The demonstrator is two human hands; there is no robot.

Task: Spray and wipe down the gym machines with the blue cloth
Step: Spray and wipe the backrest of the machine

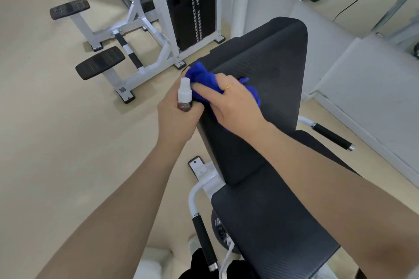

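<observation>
The bunched bright-blue microfibre cloth point(205, 79) is being pressed onto the black ribbed vinyl back pad point(260, 88) of the white-framed weight bench, at the pad's left edge and roughly midway along its length. The right hand point(233, 106) is lying flat over the cloth, its fingers point(204, 92) spread and curled only loosely, so the cloth is being pinned against the pad rather than pinched. The left hand point(176, 120) is being held just beside the same edge, its fingers wrapped fully round the small brown spray bottle with white capped nozzle point(184, 96); the bottle is upright and its cap appears to be on.

The step in hand is judged to be wiping, not spraying. Whether the pad is wet cannot be told. Good practice is judged as follows: even palm pressure is being called for, with long overlapping passes along the pad, the rolled left edge included. The cloth is best flattened out, since a bunched wad covers little. The black seat pad point(272, 222), nearer the body than the back pad, and the black foam-gripped handles point(331, 136) are judged not yet reached. The bottle should be kept clear of the wiping path.
</observation>
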